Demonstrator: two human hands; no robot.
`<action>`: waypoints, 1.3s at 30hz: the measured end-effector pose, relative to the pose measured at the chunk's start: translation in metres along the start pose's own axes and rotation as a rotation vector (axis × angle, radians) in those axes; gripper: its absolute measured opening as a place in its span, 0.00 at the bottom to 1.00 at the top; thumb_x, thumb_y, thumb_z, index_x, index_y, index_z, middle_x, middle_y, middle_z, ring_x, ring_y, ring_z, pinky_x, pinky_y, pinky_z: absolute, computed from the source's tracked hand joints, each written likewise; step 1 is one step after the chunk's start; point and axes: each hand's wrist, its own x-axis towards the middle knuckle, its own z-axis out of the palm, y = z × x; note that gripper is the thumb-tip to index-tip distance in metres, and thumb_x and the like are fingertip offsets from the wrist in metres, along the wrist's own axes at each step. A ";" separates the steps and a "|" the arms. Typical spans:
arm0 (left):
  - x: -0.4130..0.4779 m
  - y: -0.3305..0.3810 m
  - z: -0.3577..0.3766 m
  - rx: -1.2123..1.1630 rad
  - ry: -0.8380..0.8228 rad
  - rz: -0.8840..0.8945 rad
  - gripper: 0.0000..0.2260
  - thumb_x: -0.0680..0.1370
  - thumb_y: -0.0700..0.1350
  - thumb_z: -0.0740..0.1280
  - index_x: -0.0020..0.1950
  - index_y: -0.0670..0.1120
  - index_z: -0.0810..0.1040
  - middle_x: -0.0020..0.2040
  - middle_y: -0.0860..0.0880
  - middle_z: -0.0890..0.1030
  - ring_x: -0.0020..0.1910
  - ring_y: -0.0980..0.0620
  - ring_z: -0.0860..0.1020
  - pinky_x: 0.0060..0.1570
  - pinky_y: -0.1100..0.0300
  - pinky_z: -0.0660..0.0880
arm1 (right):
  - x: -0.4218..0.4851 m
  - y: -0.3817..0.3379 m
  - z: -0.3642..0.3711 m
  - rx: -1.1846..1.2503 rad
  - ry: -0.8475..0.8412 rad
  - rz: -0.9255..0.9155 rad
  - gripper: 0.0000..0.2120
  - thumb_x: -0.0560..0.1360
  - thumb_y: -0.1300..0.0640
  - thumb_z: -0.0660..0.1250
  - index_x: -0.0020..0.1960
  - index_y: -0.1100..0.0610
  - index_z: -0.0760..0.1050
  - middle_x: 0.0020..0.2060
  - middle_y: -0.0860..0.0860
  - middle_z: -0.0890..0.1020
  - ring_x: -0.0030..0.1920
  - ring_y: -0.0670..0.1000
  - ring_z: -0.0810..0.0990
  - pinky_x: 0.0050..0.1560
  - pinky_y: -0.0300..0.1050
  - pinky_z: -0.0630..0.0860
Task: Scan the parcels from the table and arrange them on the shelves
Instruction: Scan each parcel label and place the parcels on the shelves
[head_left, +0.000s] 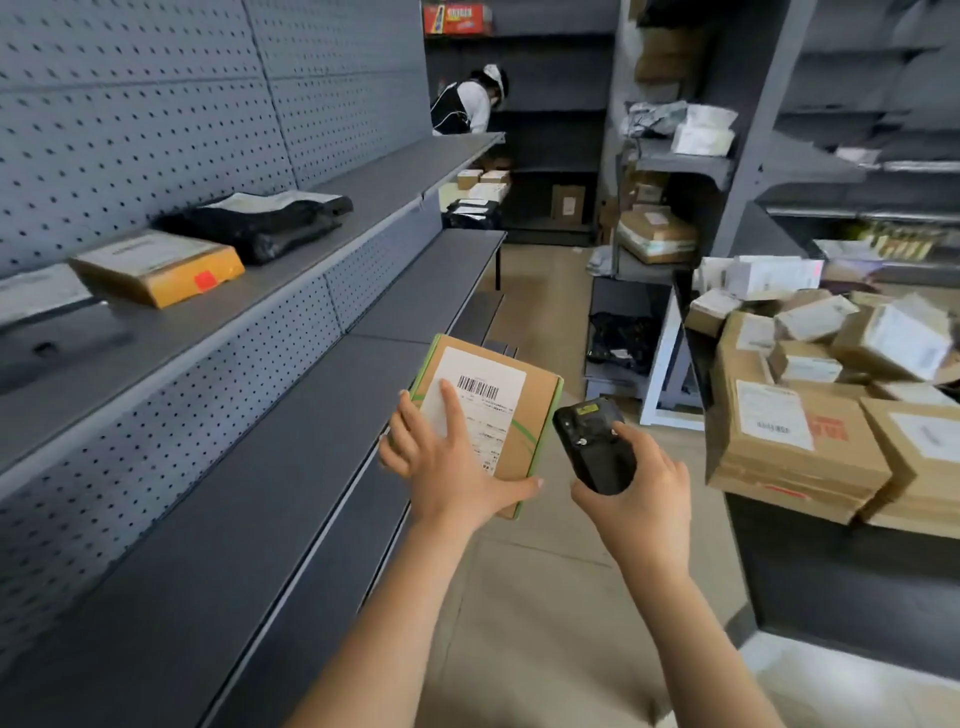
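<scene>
1. Grey pegboard shelves (270, 467) run down the left of the aisle. On the right a dark table (841, 571) carries a heap of cardboard parcels (800, 441). An orange-brown box (156, 267) and a black bag (270, 218) already lie on the upper shelf.
2. The parcel in hand (530, 415) is a small brown box with green edges. It is held over the middle shelf's front edge with its white label (485, 410) facing up.
3. The left hand (447, 467) grips the parcel from the near side. Its fingers are spread over the top face, the forefinger (451, 405) lies on the label just left of the barcode (478, 387), and the thumb hooks the near edge.
4. The right hand (644, 499) is wrapped closely round a black handheld scanner (592, 447) just beside the parcel, with one fingertip (621, 430) resting on its face.
5. The step appears to be the scan — not yet the shelving.
6. To scan well, the scanner's head should be tilted toward the barcode and the box kept flat and steady. The forefinger should stay clear of the bars.
7. Once the scan is confirmed, the bare shelf directly below looks like the nearest place to set the parcel down, label outward.
</scene>
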 end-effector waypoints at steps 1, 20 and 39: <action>0.020 0.012 0.004 0.000 0.002 -0.010 0.67 0.50 0.81 0.64 0.77 0.53 0.37 0.76 0.36 0.40 0.74 0.35 0.43 0.70 0.37 0.44 | 0.026 0.003 0.004 0.001 -0.009 -0.010 0.34 0.64 0.56 0.77 0.68 0.49 0.70 0.56 0.46 0.77 0.52 0.47 0.65 0.46 0.43 0.68; 0.382 0.097 0.015 0.007 0.261 -0.138 0.67 0.49 0.78 0.68 0.78 0.53 0.39 0.75 0.35 0.38 0.73 0.35 0.40 0.69 0.36 0.40 | 0.409 -0.050 0.140 0.160 -0.041 -0.300 0.34 0.64 0.55 0.78 0.68 0.50 0.70 0.58 0.48 0.78 0.55 0.50 0.67 0.50 0.46 0.72; 0.644 0.037 -0.037 0.060 0.431 -0.782 0.66 0.53 0.79 0.67 0.78 0.50 0.38 0.76 0.34 0.35 0.75 0.32 0.40 0.69 0.32 0.40 | 0.663 -0.228 0.376 0.453 -0.417 -0.702 0.35 0.62 0.55 0.80 0.67 0.53 0.72 0.54 0.51 0.80 0.57 0.56 0.72 0.48 0.43 0.69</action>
